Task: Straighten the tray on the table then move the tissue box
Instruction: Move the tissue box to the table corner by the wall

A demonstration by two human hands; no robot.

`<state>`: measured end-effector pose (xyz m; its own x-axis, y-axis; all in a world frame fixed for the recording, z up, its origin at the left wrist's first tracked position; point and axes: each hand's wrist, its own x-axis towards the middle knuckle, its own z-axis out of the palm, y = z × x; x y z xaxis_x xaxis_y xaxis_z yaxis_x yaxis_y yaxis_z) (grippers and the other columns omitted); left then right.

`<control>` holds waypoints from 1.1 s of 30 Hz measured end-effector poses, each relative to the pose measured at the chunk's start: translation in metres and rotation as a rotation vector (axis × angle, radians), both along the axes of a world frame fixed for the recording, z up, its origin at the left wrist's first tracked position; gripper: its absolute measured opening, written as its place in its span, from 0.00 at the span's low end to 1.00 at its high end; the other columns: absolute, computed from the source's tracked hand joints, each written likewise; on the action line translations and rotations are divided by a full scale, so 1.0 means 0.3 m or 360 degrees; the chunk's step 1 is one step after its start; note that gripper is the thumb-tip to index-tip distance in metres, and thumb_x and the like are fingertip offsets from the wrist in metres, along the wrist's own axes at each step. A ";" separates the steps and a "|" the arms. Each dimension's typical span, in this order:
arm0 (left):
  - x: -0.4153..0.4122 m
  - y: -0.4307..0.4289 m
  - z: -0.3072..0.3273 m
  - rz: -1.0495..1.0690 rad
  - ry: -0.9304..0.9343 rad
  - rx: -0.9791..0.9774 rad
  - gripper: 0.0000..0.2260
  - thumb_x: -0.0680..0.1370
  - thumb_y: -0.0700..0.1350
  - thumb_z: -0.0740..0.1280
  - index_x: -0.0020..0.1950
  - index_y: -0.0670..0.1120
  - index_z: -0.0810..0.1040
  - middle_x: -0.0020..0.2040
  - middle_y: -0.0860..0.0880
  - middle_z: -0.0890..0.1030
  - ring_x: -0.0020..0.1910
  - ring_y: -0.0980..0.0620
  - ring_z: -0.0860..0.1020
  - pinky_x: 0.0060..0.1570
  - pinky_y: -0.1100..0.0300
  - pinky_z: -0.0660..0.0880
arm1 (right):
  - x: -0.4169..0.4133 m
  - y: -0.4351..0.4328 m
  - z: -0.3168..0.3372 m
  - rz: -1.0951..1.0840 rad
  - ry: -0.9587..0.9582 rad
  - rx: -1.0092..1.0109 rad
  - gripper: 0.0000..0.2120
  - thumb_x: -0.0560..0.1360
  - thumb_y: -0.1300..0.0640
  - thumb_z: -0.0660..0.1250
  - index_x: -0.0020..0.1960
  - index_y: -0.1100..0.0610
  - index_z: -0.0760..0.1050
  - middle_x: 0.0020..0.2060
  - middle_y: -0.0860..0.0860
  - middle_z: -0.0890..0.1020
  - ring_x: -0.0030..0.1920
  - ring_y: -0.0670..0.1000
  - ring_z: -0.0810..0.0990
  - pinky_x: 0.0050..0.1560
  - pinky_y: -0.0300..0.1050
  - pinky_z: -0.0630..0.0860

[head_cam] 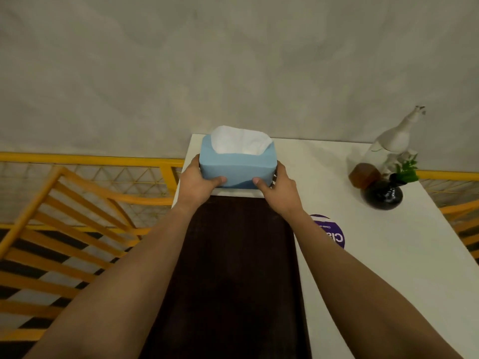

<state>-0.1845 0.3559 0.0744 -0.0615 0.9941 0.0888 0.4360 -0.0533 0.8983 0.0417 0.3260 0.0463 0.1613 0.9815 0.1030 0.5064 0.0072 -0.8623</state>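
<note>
A light blue tissue box [237, 164] with a white tissue sticking out of its top sits at the far left corner of the white table [388, 255]. My left hand [198, 181] grips its left side and my right hand [278, 189] grips its right side, thumbs on the near face. A long dark brown tray [233, 281] lies lengthwise on the table between my forearms, its far end just below the box.
A black round vase with green leaves [383, 194], a clear bottle with brown liquid [373, 164] and a purple round label [331, 233] sit on the table's right part. An orange chair [64, 229] and orange railing [90, 159] stand left of the table.
</note>
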 end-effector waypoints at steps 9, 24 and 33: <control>-0.219 0.144 -0.008 -0.0098 -0.0031 0.0019 0.33 0.68 0.46 0.80 0.70 0.48 0.72 0.58 0.53 0.78 0.56 0.51 0.77 0.51 0.59 0.77 | -0.212 0.130 -0.004 -0.0044 -0.0042 0.0016 0.39 0.75 0.35 0.70 0.78 0.46 0.56 0.67 0.48 0.76 0.58 0.46 0.77 0.52 0.36 0.72; -0.251 0.382 -0.140 -0.0150 -0.0012 -0.0052 0.33 0.70 0.47 0.79 0.72 0.47 0.70 0.65 0.49 0.78 0.60 0.52 0.75 0.50 0.64 0.72 | -0.231 0.361 -0.131 -0.0067 -0.0066 0.0027 0.40 0.74 0.33 0.69 0.78 0.44 0.55 0.60 0.39 0.73 0.55 0.44 0.75 0.44 0.24 0.70; -0.256 0.488 -0.192 -0.0193 0.0062 -0.0010 0.39 0.67 0.42 0.81 0.75 0.46 0.68 0.67 0.46 0.78 0.65 0.45 0.76 0.59 0.54 0.76 | -0.214 0.473 -0.187 -0.0108 -0.0077 0.0011 0.41 0.73 0.32 0.70 0.79 0.45 0.56 0.59 0.39 0.74 0.55 0.44 0.75 0.43 0.25 0.69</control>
